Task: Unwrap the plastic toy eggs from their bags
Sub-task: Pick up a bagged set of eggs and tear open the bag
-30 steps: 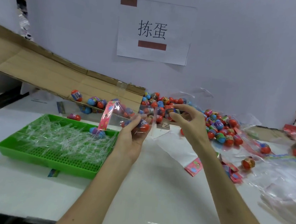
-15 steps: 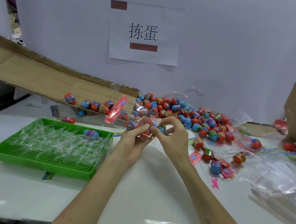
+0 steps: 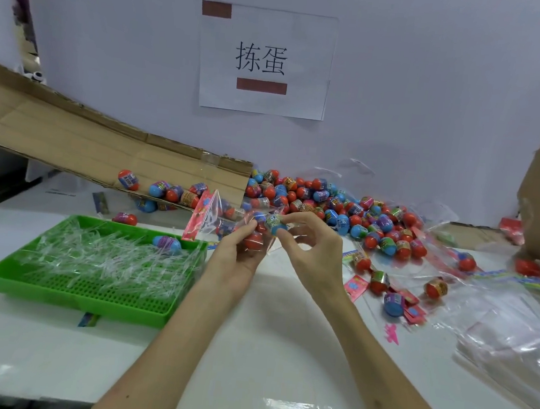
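Mid-unwrap here: left hand (image 3: 236,262) had its fingers curled round the clear bag (image 3: 212,220) of eggs, over the middle of the worktop (image 3: 246,351), just off the green tray (image 3: 84,305). Right hand (image 3: 316,259) fingers pinched a blue egg (image 3: 276,224) at the bag's mouth. Next up, probably: pull it clear.

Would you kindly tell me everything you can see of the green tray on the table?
The green tray is shallow and rectangular, plastic by its look, with a raised rim and perforated floor. It lies flat on the white table. It is filled with clear plastic strips, and one blue-and-purple egg rests on them near its far right corner. A printed slip pokes out under its near edge.
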`<state>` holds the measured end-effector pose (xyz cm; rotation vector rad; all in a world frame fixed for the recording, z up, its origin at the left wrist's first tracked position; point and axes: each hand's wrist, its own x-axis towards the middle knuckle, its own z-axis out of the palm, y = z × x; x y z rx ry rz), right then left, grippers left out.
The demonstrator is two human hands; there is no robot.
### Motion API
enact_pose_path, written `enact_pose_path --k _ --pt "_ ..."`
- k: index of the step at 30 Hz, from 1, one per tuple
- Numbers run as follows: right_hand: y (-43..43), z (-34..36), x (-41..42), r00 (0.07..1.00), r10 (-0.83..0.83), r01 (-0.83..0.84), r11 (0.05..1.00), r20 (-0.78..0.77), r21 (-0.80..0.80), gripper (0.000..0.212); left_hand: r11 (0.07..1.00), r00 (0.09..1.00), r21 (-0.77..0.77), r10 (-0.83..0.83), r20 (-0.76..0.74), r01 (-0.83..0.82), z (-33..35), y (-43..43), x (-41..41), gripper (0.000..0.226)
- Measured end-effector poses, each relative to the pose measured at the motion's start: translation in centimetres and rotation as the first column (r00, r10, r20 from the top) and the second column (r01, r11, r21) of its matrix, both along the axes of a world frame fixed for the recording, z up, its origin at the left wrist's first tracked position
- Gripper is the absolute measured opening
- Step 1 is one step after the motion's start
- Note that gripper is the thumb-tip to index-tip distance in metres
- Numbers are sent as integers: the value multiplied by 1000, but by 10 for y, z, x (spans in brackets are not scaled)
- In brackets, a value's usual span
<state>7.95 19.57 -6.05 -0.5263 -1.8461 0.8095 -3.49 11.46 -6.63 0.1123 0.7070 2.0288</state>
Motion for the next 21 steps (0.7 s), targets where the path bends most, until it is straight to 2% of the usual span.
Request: enact_pose_path --k 4,9,11,13,18,21 --pt "-1 -1 -2 1000 18 -20 997 22 80 16 999 999 5 -36 -25 36 -1 0 0 13" --pt "1 -5 0 998 -50 46 992 29 119 16 989 984 10 -145 -104 147 3 -1 6 24" --pt "4 -6 1 996 -91 88 988 17 130 13 983 977 -21 -183 -112 181 4 -1 9 15" --pt "6 -8 0 993 -115 108 980 33 168 8 981 974 -38 -195 -114 192 3 0 9 15" --pt "1 -17 -9 987 -53 18 974 150 225 27 989 982 -24 -147 -117 145 -2 2 3 19" --pt "-2 -15 -9 997 -23 5 975 75 222 30 990 987 21 -137 -84 139 -1 3 2 22"
